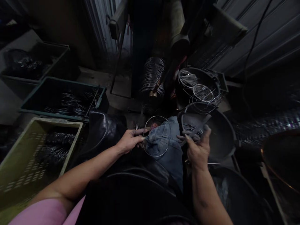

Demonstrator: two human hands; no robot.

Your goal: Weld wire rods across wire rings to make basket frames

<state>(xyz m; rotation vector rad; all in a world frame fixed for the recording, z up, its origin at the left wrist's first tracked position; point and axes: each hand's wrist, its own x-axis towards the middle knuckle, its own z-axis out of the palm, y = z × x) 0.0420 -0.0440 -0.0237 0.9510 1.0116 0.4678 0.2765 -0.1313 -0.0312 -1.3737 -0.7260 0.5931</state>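
Note:
My left hand (128, 141) is closed in a pinch on a thin metal wire ring (168, 136). The ring hangs upright over my jeans-covered leg (174, 150). To the right, my right hand (198, 150) has its thumb and fingers around a flat grey strip (201, 125), which slants up over a round dark basin (227, 131). Grey coverings show on some fingertips of both hands. Inside that basin lies a bundle of wire pieces (189, 127), partly behind the strip. A black apron (138, 193) covers my lap.
Ahead, a stack of wire rings (153, 73) hangs near a dark machine with a cylinder (177, 18). On the left stand a yellow crate (16, 162) and a green crate (44, 84), both holding metal pieces. A second basin (217, 81) holds wire baskets (203, 92).

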